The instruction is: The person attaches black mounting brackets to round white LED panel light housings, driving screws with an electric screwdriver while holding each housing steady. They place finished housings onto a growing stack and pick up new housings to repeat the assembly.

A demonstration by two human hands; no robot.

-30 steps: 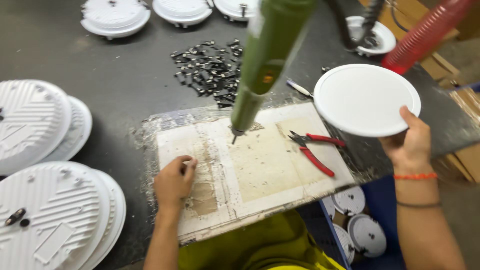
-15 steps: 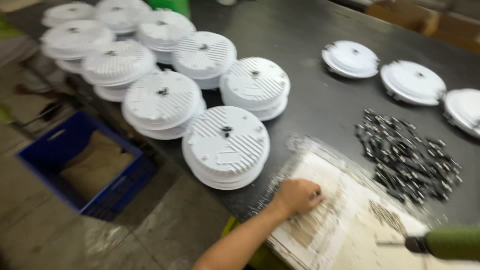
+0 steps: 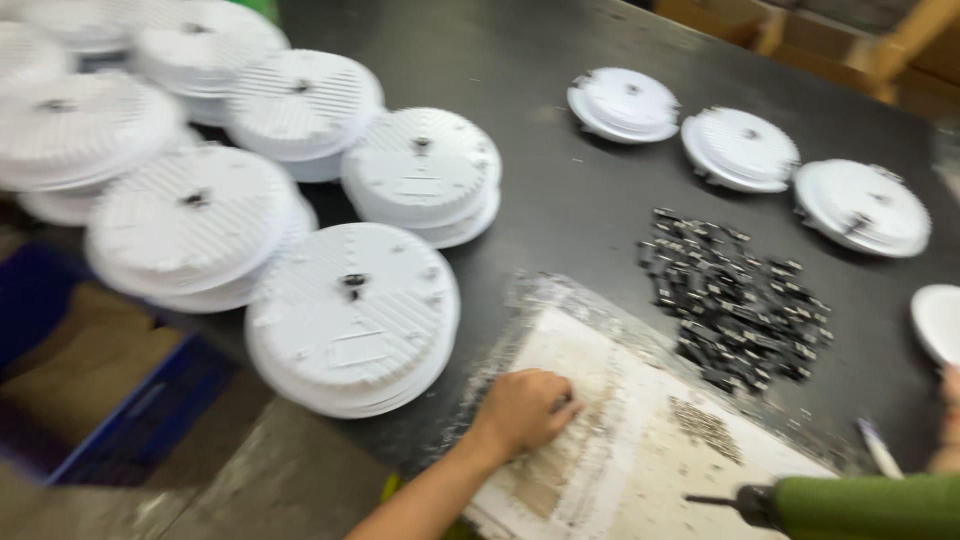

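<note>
Left hand [image 3: 525,408] curled, knuckles on taped board [image 3: 640,440] at worktop's near edge; nearest disc stack [image 3: 352,315] lies just left. My right hand barely seen, grip unclear.

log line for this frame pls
left hand: fist on worn board | right hand: at frame edge, by white disc | green driver: hangs over board | clips: piled beyond

An assembly workshop: stacked white housings [image 3: 352,318], loose black parts [image 3: 735,300], power screwdriver [image 3: 860,506].
</note>
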